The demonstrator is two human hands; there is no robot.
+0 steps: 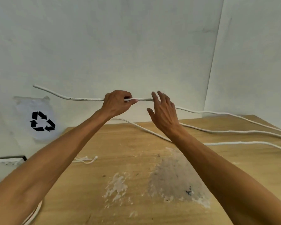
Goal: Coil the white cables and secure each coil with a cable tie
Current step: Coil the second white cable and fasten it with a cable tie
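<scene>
Pale corner, worn wooden table

Behind where I grip, I see a plain whitish wall (120, 46) meeting a second wall (253, 62) at a corner to the right. Below the grip lies a wooden tabletop (120, 146) with pale and grey smears. Lower left, a taped paper with a recycling symbol (42, 121).

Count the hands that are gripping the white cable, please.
1: the left hand grips the white cable in the air. The right hand is open beside it, fingers spread.
</scene>
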